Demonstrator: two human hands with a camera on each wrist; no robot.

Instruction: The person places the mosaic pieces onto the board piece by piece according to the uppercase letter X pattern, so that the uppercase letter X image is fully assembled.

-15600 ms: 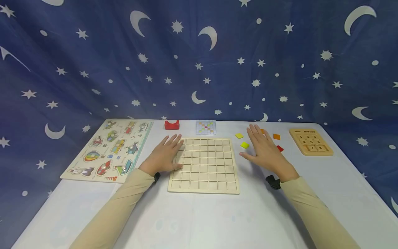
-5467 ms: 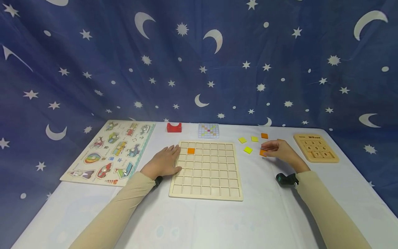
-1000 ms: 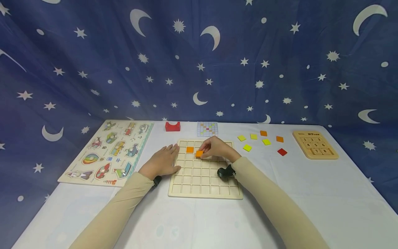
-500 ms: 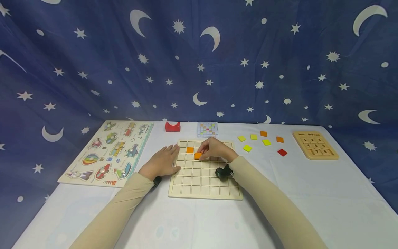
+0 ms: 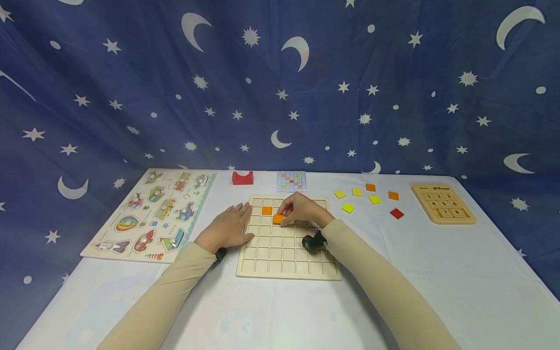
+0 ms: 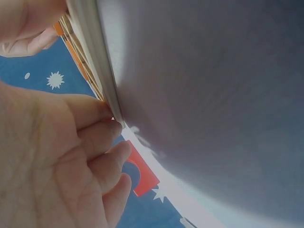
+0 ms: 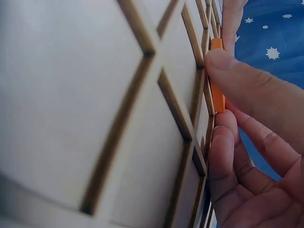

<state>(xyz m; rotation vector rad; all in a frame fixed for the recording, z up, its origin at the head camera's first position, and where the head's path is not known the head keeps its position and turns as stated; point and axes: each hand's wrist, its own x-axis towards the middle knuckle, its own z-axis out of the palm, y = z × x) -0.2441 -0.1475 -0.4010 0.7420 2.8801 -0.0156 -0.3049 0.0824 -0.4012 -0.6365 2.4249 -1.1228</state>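
1. Deep blue fabric, printed with white stars, moons and dots, hangs behind a white-covered desk.
2. Near the middle of the desk lies a pale square wooden board with a grid of shallow square recesses.
3. The person's right hand, in a beige sleeve, pinches a thin orange square tile between thumb and fingers. That tile is at the board's surface, left of its middle and nearer its far edge; whether it sits fully in a recess, I cannot tell.
4. Diagonally beside it, toward the board's far left corner, a second orange tile lies in a recess.
5. The person's left hand rests at the board's left edge, fingers extended, thumb apart and reaching over the rim.
6. Right of the board lie four yellow square tiles, two loose orange tiles and a red square tile.
7. Along the desk's far edge stand a red block with a scooped top and, to its right, a small printed grid card lying flat.
8. Toward the desk's left edge lies a picture puzzle board with vehicles; near the right edge, a wooden number puzzle.
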